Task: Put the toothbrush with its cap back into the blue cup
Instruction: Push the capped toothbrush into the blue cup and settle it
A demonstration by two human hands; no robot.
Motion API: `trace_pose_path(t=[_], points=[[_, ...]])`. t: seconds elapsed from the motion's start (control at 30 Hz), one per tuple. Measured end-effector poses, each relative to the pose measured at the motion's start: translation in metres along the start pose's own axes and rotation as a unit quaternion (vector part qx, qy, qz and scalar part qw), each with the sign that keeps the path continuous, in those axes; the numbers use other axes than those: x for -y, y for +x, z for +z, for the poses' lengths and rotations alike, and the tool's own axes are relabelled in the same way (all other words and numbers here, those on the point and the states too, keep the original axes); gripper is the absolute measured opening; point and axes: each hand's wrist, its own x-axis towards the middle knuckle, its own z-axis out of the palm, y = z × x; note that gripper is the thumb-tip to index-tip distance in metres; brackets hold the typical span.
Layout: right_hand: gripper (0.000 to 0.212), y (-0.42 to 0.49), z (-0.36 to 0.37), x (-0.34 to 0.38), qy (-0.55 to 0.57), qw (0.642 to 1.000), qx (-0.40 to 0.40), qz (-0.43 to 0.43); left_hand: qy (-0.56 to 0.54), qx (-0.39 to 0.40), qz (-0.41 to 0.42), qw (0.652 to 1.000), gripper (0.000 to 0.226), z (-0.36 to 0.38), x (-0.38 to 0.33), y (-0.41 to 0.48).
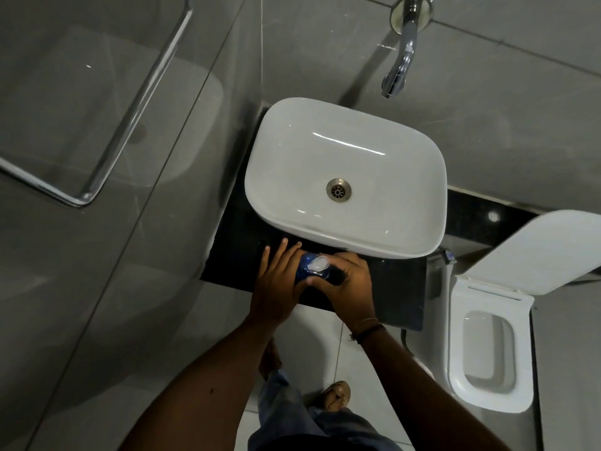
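Note:
The blue cup (305, 266) stands on the black counter (396, 294) just in front of the white basin. A clear whitish toothbrush cap (318, 263) shows at the cup's mouth; the toothbrush handle is hidden. My left hand (276, 284) wraps the cup's left side with the fingers spread along it. My right hand (346, 283) is closed over the cup's right side and the top of the toothbrush, thumb across the front. Whether the brush rests in the cup or is only held above it cannot be told.
A white basin (344, 177) fills the counter behind the cup, under a chrome wall tap (401, 60). An open toilet (487, 353) stands at the right. A glass partition with a chrome rail (107, 148) is on the left. My legs and feet are below.

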Motion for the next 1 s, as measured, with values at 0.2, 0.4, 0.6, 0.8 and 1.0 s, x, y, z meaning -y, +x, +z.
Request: trace_pose_path(t=[0.2, 0.4, 0.6, 0.8, 1.0], points=[[0.049, -0.008, -0.001, -0.006, 0.034, 0.999, -0.022, 0.011, -0.009, -0.007, 0.010, 1.000, 0.089, 0.000, 0.001, 0.001], [0.044, -0.005, 0.003, -0.003, 0.073, 0.996, -0.048, 0.030, -0.006, -0.005, -0.002, 1.000, 0.083, 0.000, -0.001, 0.001], [0.070, -0.005, 0.003, -0.006, 0.040, 0.999, -0.006, -0.001, -0.008, -0.005, 0.012, 1.000, 0.091, -0.001, 0.001, 0.000], [0.060, -0.008, 0.001, -0.014, 0.040, 0.999, -0.029, 0.004, -0.002, -0.017, 0.014, 1.000, 0.085, 0.000, 0.000, 0.001], [0.045, -0.003, -0.001, -0.010, 0.036, 0.998, -0.049, 0.006, -0.009, -0.015, 0.006, 1.000, 0.085, 0.000, 0.000, 0.000]])
